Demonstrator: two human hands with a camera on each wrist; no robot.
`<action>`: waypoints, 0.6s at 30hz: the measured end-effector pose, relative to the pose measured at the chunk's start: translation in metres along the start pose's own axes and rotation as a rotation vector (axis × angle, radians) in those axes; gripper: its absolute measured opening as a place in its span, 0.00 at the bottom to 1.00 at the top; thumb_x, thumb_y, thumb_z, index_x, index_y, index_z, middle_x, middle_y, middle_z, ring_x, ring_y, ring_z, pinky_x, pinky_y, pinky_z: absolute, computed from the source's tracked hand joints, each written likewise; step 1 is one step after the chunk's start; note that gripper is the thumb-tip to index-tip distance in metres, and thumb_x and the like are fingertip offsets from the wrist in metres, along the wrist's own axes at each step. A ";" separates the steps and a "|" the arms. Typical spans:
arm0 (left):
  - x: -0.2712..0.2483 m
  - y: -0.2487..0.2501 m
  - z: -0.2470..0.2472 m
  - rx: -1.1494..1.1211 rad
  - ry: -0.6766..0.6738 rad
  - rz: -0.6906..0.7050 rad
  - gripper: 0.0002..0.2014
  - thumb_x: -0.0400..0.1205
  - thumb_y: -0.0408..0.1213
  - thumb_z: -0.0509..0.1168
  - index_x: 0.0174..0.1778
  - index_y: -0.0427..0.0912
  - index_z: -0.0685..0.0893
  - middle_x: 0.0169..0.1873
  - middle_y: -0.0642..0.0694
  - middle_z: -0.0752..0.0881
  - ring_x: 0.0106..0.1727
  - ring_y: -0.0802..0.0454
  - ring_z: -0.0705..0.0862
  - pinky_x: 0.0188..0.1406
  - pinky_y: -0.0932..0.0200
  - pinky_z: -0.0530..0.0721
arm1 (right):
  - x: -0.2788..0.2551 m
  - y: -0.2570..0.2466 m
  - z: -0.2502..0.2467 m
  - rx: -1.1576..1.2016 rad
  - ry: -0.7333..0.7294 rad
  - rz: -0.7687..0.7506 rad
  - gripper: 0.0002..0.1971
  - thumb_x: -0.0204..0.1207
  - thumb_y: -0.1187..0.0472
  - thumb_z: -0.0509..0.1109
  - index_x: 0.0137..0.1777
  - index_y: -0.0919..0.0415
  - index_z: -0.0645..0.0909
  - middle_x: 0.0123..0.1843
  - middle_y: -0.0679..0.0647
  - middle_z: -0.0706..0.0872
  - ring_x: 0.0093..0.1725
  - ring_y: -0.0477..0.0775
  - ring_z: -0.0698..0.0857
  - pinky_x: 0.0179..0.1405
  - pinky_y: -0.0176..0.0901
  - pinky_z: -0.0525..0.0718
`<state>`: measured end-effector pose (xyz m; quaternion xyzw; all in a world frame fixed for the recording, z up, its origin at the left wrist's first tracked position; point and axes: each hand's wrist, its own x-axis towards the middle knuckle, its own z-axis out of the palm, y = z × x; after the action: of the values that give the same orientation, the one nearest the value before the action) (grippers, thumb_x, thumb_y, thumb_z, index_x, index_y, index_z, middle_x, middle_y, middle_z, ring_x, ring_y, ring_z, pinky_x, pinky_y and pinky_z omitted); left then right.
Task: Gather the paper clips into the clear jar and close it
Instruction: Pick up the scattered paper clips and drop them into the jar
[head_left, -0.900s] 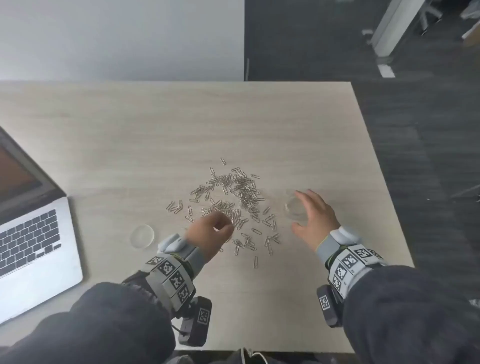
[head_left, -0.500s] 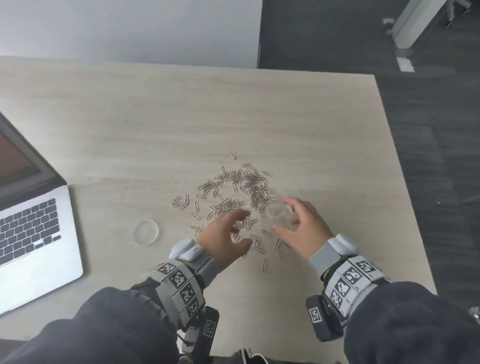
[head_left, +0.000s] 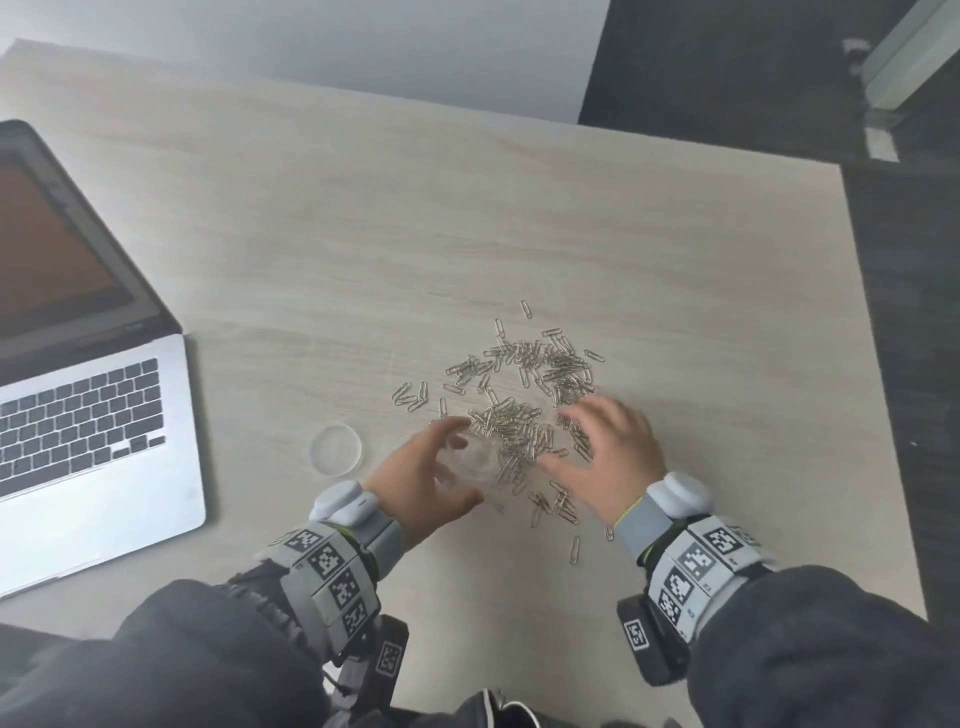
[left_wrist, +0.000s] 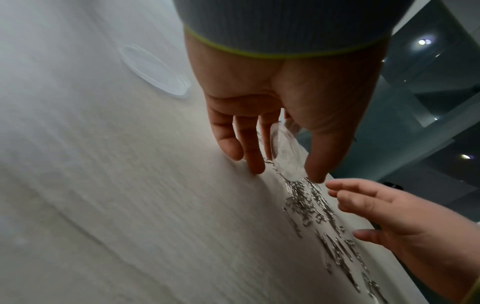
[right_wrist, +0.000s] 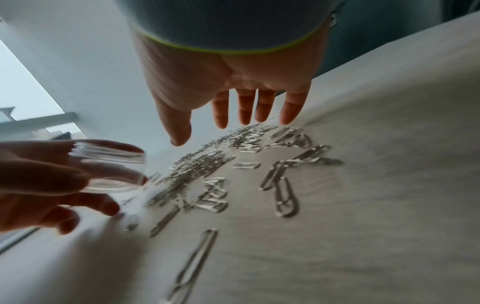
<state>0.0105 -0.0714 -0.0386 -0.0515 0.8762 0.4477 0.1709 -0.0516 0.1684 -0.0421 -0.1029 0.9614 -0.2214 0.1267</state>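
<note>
Several silver paper clips (head_left: 524, 395) lie scattered on the pale wooden table (head_left: 337, 234). My left hand (head_left: 452, 465) grips the clear jar (head_left: 480, 457), tilted, at the near-left edge of the pile. The left wrist view shows the jar (left_wrist: 285, 154) between my thumb and fingers, its base toward the wrist. My right hand (head_left: 582, 441) hovers open over the clips, fingers spread, holding nothing. In the right wrist view its fingers (right_wrist: 245, 107) hang above the clips (right_wrist: 207, 164), with the jar (right_wrist: 111, 164) at the left. The round clear lid (head_left: 336, 449) lies flat left of my left hand.
An open laptop (head_left: 78, 415) sits at the table's left edge. The table's right edge (head_left: 878, 415) drops to dark floor. A few stray clips (head_left: 558, 506) lie near my right wrist.
The jar has passed from my right hand to my left hand. My right hand let go of it and opened over the clips. The view has shifted.
</note>
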 end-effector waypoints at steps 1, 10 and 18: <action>0.000 -0.005 -0.002 -0.003 0.014 -0.016 0.37 0.68 0.42 0.78 0.73 0.59 0.71 0.60 0.58 0.82 0.42 0.61 0.86 0.47 0.61 0.83 | 0.004 0.001 -0.002 -0.081 -0.018 0.042 0.37 0.61 0.27 0.66 0.70 0.40 0.72 0.75 0.48 0.72 0.73 0.60 0.70 0.67 0.55 0.74; -0.002 -0.023 -0.005 0.030 0.038 -0.070 0.37 0.63 0.49 0.70 0.72 0.64 0.70 0.61 0.61 0.80 0.42 0.63 0.83 0.48 0.57 0.85 | 0.017 -0.038 0.009 -0.285 -0.228 0.002 0.46 0.54 0.22 0.67 0.74 0.32 0.60 0.82 0.45 0.57 0.78 0.60 0.58 0.70 0.62 0.67; -0.003 -0.021 -0.002 0.088 0.028 -0.085 0.37 0.64 0.51 0.70 0.69 0.71 0.65 0.63 0.60 0.78 0.44 0.59 0.84 0.47 0.53 0.87 | 0.018 -0.026 0.015 -0.078 -0.221 -0.076 0.14 0.73 0.54 0.70 0.58 0.44 0.81 0.59 0.48 0.76 0.58 0.54 0.78 0.51 0.49 0.81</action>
<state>0.0174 -0.0859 -0.0525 -0.0875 0.8942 0.4005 0.1799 -0.0604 0.1346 -0.0466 -0.1680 0.9449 -0.1759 0.2192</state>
